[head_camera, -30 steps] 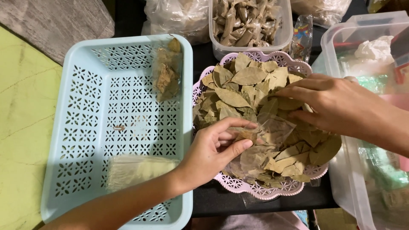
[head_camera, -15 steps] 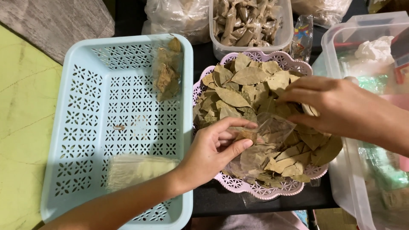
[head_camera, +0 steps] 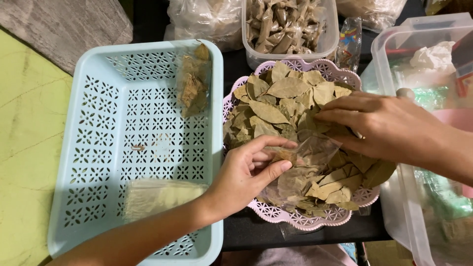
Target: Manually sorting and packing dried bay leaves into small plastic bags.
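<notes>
My left hand (head_camera: pixel 246 172) is curled round the mouth of a small clear plastic bag (head_camera: pixel 303 165), thumb under and fingers over, pinching its edge so that the bag lies open across the near half of the pink basket (head_camera: pixel 315 219). The bag is thin and see-through; a few leaves show through it, though I cannot tell whether they lie in it or under it. My right hand (head_camera: pixel 379 125) rests palm down on the heap of dried bay leaves (head_camera: pixel 276 103), fingers (head_camera: pixel 335 116) stretched left and drawn close together over some leaves just far of the bag's mouth. Whether they have gripped a leaf I cannot tell, since the hand covers what is under it.

The pink basket is round, with a lacy cut-out rim, and the leaves fill it almost to the edge. It sits on a dark table (head_camera: pixel 256 231).

Touching it on the left is a pale blue rectangular basket (head_camera: pixel 88 162) with a pierced floor. At its far right corner lies a small packed bag of leaves (head_camera: pixel 193 83), and near its near edge a flat stack of empty clear bags (head_camera: pixel 157 194), which my left forearm crosses just beside.

Far of the pink basket stands a clear tub of small brown filled packets (head_camera: pixel 286 24), with a plastic sack (head_camera: pixel 202 19) to its left. On the right, a large clear storage box (head_camera: pixel 419 59) holds crumpled white paper.
</notes>
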